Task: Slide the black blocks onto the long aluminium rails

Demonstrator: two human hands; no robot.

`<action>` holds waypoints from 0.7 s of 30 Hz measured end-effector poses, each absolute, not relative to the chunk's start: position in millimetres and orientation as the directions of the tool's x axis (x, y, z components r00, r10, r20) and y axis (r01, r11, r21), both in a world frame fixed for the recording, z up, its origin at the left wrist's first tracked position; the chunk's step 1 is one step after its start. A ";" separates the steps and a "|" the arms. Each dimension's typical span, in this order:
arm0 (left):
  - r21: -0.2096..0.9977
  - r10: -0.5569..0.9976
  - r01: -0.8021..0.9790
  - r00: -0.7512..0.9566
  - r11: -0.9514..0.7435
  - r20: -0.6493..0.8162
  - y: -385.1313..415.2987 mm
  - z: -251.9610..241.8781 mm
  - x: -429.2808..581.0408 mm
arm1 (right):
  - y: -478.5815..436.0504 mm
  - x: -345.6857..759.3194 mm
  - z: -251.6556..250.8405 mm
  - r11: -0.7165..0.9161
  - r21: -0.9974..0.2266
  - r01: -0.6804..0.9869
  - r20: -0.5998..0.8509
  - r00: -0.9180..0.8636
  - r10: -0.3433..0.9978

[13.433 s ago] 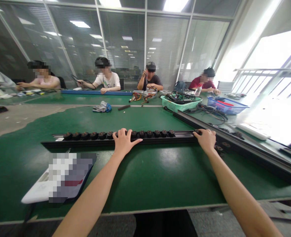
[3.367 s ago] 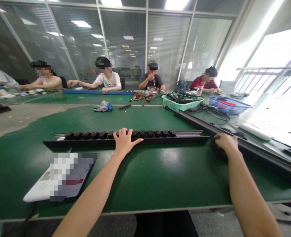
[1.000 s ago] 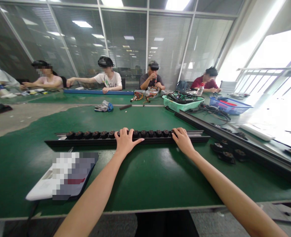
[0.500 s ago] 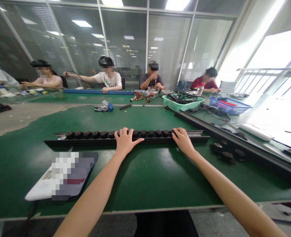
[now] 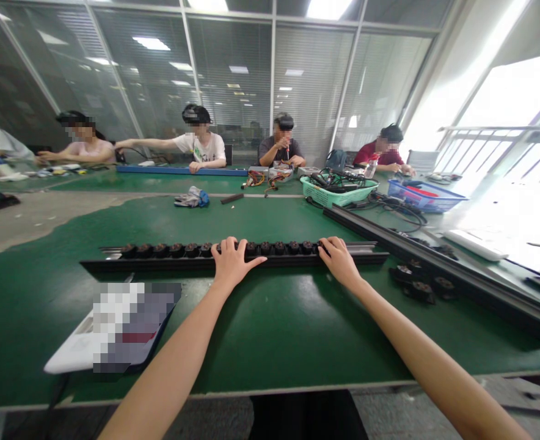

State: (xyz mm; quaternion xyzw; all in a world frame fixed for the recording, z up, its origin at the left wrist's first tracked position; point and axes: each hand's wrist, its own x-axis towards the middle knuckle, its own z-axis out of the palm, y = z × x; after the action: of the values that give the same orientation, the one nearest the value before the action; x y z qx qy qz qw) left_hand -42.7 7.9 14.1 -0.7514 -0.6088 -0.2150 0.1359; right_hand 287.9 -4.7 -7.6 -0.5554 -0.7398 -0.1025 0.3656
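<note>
A long black metal rail lies crosswise on the green table, its silvery channel holding a row of round black socket-like modules. Across the middle of this row rests my left hand, fingers spread over several modules and thumb stretched out to the right along the near edge. My right hand has its fingers closed around the module at the row's right end, which they mostly cover. Beyond that hand, the channel continues bare to the rail's end.
Loose black modules lie to the right beside a second long rail. A white-and-dark device sits at front left. Farther back are gloves, a green basket of cables and a blue basket. Several people sit opposite.
Both my hands keep their places on the row of modules. Across the table, a co-worker's outstretched hand has shifted slightly left and down.
</note>
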 end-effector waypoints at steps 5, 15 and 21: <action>0.062 0.863 0.974 0.161 -0.216 0.479 7.3 14.9 -42.8 | -5.1 289.1 -7.4 0.339 -0.253 0.906 0.643 -0.104 0.759; 0.056 0.863 0.976 0.158 -0.210 0.480 7.2 14.7 -42.5 | -5.7 290.3 -5.9 0.336 -0.264 0.904 0.640 -0.096 0.762; 0.052 0.856 0.975 0.163 -0.216 0.491 7.6 13.5 -43.5 | -6.2 289.5 -5.8 0.328 -0.257 0.909 0.636 -0.096 0.765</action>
State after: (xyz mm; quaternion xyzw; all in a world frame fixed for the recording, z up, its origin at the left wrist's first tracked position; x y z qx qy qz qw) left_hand -43.5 7.6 13.5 -0.7497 -0.6106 -0.2137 0.1392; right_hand 289.5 -6.2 -5.8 -0.5708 -0.7334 -0.1010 0.3552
